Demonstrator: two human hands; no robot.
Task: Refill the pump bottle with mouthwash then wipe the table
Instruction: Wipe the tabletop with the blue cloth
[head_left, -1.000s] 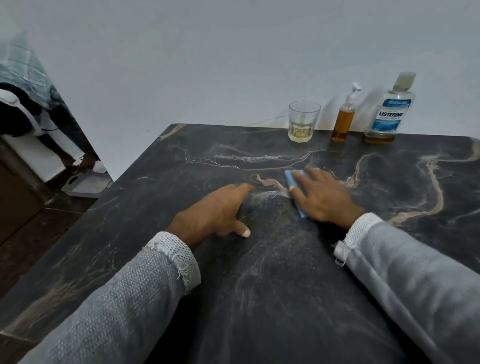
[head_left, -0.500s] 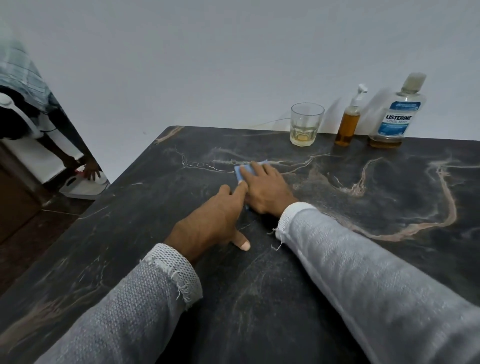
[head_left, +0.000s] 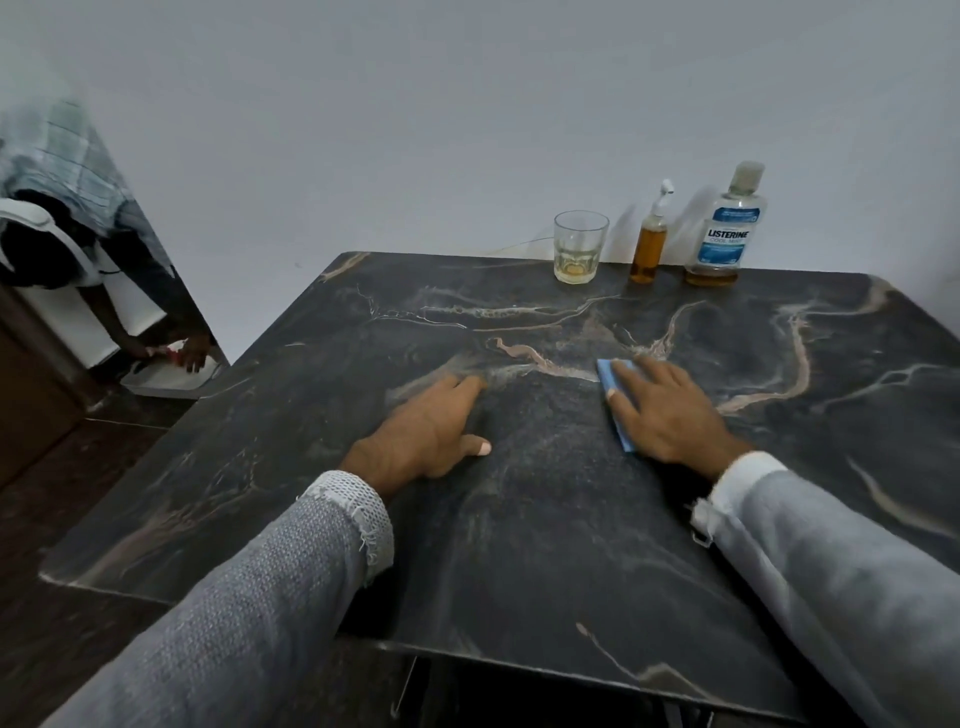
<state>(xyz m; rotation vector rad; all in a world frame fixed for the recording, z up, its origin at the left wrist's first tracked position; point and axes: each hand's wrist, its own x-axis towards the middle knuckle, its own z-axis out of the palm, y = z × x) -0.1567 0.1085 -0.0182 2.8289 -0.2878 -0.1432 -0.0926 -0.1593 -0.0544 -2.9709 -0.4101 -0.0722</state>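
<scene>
Both hands flat on table; blue cloth under right hand

Most of the blue cloth lies hidden under the right hand; the table runs off the right edge; the mouthwash bottle label's small print is illegible.

Right hand pressed flat on a blue cloth on the dark marble table; left hand resting flat beside it. Glass, pump bottle and mouthwash bottle along the far edge.
</scene>
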